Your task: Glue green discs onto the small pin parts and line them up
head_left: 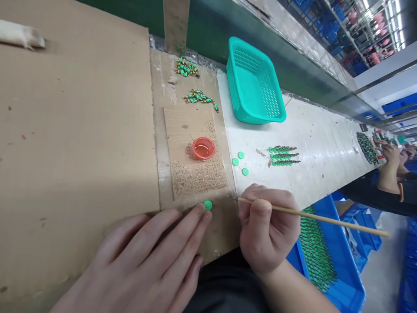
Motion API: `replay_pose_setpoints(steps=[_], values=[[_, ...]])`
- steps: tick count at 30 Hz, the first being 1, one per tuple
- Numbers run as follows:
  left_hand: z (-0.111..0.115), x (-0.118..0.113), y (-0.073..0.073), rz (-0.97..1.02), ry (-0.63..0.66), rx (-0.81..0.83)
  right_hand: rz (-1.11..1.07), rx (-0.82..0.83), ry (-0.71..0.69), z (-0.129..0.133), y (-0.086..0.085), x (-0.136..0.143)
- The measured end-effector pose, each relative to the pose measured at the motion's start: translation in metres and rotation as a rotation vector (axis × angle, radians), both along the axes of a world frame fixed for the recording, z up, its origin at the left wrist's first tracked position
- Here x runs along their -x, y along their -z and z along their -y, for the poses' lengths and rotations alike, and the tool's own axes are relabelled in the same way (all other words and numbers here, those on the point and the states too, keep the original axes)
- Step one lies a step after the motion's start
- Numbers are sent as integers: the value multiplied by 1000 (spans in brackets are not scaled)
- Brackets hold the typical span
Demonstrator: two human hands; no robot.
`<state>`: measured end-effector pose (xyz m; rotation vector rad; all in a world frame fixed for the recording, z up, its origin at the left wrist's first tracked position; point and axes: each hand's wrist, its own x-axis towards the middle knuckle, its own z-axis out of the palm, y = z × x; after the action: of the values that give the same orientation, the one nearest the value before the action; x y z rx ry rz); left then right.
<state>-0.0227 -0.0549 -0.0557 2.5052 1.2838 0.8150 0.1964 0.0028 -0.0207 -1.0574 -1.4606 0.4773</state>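
Note:
My left hand (153, 256) reaches in from the lower left, palm down. Its index and middle fingertips hold a small round green button (207, 205) against the brown work surface; the button has tiny holes. My right hand (269, 228) is closed around a thin wooden stick (329, 219), whose fine tip points left toward the button, apart from it. Just beyond the hands, a red cup (203, 148) of reddish liquid stands on a piece of cardboard (177, 130) scattered with tiny gold-brown bits. Three loose green buttons (241, 155) lie to its right.
A turquoise basket (257, 93) stands at the back. Small green-and-gold pieces (187, 67) lie in two piles left of it. Three rows of green pieces (282, 155) lie on the white table. A blue bin (348, 261) sits at lower right. Another person's arm (389, 167) shows far right.

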Motion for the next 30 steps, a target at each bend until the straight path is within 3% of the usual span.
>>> replay_pose_setpoints(steps=[5, 8, 13, 18, 26, 30], values=[[-17, -3, -11, -64, -5, -80, -92, 85, 12, -1, 0, -1], [-26, -6, -26, -121, 36, -128, -116, 108, 28, -1, -3, -2], [-19, -9, -51, -168, 55, -38, 3, 159, -8, 18, -8, -14], [-12, -4, -50, -140, 110, -42, 224, 152, -140, 30, 3, -33], [-19, -6, -47, 18, 120, -108, 475, 99, -509, 15, -8, -32], [-7, -9, -49, -36, 91, -182, 490, 55, -489, 18, 4, -30]])
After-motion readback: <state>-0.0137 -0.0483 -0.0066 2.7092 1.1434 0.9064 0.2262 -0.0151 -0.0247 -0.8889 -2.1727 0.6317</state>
